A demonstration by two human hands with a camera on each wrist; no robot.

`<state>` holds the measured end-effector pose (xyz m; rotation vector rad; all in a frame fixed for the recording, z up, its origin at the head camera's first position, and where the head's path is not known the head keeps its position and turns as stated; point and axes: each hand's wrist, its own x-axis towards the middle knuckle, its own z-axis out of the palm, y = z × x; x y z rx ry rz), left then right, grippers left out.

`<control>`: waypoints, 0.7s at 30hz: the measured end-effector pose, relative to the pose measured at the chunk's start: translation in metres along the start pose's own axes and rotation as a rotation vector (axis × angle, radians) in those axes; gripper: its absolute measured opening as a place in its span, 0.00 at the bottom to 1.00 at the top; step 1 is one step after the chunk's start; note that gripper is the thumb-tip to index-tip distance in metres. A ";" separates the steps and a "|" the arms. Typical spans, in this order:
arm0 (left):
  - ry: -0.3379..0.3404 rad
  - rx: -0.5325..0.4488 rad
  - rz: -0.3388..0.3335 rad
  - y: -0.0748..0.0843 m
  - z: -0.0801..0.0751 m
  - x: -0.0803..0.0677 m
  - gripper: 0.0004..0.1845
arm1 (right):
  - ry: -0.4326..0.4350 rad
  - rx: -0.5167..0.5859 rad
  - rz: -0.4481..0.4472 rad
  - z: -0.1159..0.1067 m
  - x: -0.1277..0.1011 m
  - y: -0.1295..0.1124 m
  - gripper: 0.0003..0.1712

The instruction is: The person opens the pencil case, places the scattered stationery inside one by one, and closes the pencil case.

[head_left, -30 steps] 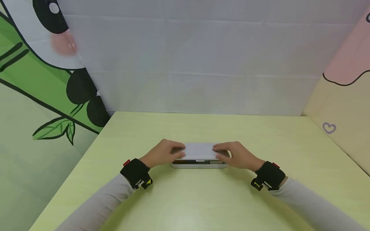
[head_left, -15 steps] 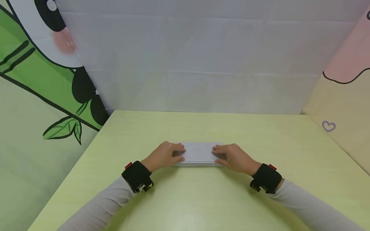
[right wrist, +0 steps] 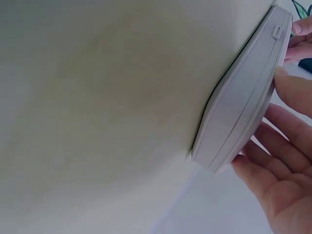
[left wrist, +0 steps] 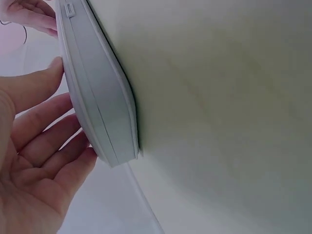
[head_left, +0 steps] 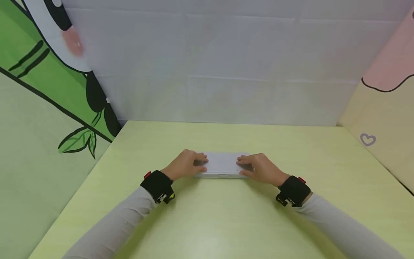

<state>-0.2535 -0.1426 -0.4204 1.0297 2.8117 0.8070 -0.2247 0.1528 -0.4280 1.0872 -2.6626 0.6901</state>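
A flat white case (head_left: 222,163) with a small front latch lies closed on the table, its long side toward me. My left hand (head_left: 185,166) rests its fingertips and thumb on the left end of the lid. On the right end, the fingertips and thumb of my right hand (head_left: 263,169) touch the lid in the same way. Seen in the left wrist view, the case (left wrist: 97,87) has a thin seam running along its side. Only a fine line separates lid and base in the right wrist view of the case (right wrist: 241,105). Its contents are hidden.
The pale yellow-green table (head_left: 213,216) reaches back to a creased white backdrop (head_left: 210,64). A cartoon-printed panel (head_left: 38,118) stands along the left side, and a cream and pink panel (head_left: 388,118) along the right. Each wrist wears a black band (head_left: 157,186).
One second ago a gap showed dark contents under the raised lid. The lid has come down flush onto the base. Both hands have stayed at its ends, and the view has shifted slightly.
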 end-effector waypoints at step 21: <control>0.033 0.171 -0.138 -0.003 0.002 0.019 0.27 | 0.069 0.010 0.332 0.008 0.020 0.002 0.28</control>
